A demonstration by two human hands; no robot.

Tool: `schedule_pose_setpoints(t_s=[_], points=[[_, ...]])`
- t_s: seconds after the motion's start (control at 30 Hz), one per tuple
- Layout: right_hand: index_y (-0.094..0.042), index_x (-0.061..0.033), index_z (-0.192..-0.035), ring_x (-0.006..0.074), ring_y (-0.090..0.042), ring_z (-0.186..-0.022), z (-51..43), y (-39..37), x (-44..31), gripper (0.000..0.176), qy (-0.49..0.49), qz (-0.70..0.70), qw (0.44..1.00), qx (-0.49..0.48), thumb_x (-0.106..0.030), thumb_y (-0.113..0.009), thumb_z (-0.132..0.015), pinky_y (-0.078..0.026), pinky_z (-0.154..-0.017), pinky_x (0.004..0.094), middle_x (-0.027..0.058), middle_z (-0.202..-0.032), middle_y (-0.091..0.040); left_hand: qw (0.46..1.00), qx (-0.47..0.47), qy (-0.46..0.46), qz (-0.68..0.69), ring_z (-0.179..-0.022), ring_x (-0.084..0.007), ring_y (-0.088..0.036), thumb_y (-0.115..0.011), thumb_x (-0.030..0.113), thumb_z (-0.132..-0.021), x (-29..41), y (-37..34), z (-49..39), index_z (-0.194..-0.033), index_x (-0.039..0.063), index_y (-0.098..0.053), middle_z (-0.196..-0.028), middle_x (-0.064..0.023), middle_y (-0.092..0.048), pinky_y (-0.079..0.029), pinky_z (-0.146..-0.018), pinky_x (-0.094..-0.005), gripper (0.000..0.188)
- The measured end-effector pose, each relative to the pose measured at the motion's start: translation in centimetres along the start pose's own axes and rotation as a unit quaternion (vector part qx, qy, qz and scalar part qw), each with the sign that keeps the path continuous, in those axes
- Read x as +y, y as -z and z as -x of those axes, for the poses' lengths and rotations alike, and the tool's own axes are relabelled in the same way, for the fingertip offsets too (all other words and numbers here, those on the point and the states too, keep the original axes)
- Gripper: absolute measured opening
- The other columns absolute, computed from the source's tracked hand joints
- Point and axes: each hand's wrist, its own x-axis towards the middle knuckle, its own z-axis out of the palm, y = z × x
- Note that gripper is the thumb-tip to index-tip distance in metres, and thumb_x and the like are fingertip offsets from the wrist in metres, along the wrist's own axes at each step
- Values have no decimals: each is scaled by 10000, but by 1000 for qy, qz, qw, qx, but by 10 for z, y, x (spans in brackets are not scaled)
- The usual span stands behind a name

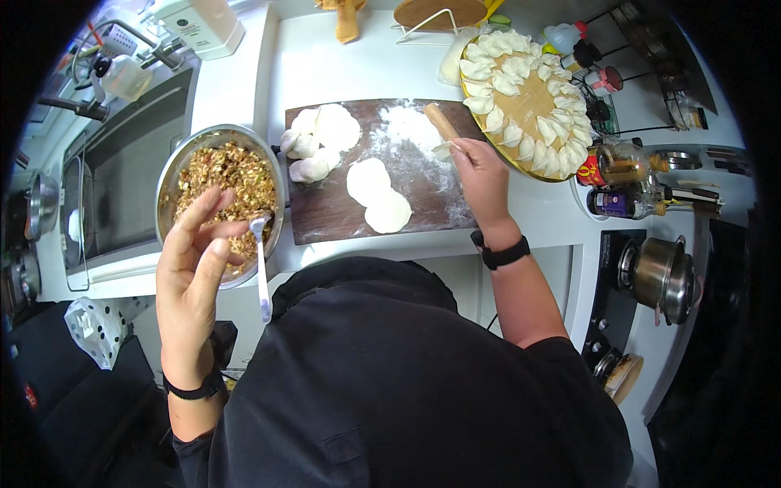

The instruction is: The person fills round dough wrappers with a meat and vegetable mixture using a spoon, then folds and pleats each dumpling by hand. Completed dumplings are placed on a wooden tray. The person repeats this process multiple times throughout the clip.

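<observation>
My left hand [194,268] is raised over a metal bowl of chopped filling [235,177], its fingers apart and holding nothing. Beside its fingertips, a spoon [261,268] rests with its head in the filling and its handle over the bowl's rim. My right hand [482,177] pinches a small white dumpling [442,152] above the floured wooden board [341,229]. Just behind it lies a rolling pin [440,121], partly hidden by the hand. Flat dough wrappers [388,210] overlap at the middle of the board. More pieces of dough [314,137] are grouped at its left.
A round tray of folded dumplings [528,116] stands at the right, near the board. Sauce bottles [622,165] and a metal pot on the stove [662,274] are farther right. A sink [137,158] lies left of the bowl.
</observation>
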Motion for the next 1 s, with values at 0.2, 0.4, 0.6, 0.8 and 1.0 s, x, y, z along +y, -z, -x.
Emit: schedule_pose_setpoints(t_s=[0.2,0.4,0.6,0.8,1.0], points=[[-678,-25,-961,325,-637,-912,-20,-30,45,141,145,137,978,-59,-96,-624,-852,-510,-820,389,149,-975,-682,1000,22,17,10,-1028,-185,-632,-539,126,-973,-10,-1,12,-1321,-21,-506,-1215,-165,-622,-519,-784,-277,379],[-668,-10,-928,344,-627,-915,-26,-38,49,126,119,150,971,-146,-90,-611,-850,-506,-807,403,168,-945,-672,997,74,8,-3,-993,-192,-640,-537,112,-974,-11,-2,20,-1284,-28,-540,-1172,-165,-642,-510,-770,-287,341],[-664,-28,-982,222,-634,-797,-38,-24,49,150,-190,-155,951,-189,-139,-604,-901,-504,-716,345,71,-887,-676,994,108,22,11,-975,-199,-647,-528,113,-978,-14,-1,25,-1275,-32,-545,-1156,-163,-645,-509,-760,-290,331],[-657,-65,-1003,110,-598,-790,-55,7,47,117,-364,-581,682,-256,-120,-601,-917,-482,-688,309,-1,-861,-645,992,121,27,26,-974,-193,-644,-504,111,-987,-14,-2,22,-1294,-33,-525,-1166,-148,-641,-502,-762,-288,339],[-698,-63,-947,272,-637,-819,-39,17,30,124,102,-5,975,-199,-91,-651,-836,-509,-749,345,128,-879,-684,991,127,40,11,-973,-170,-643,-495,136,-996,-12,-9,16,-1305,-23,-518,-1168,-135,-646,-491,-768,-274,348]])
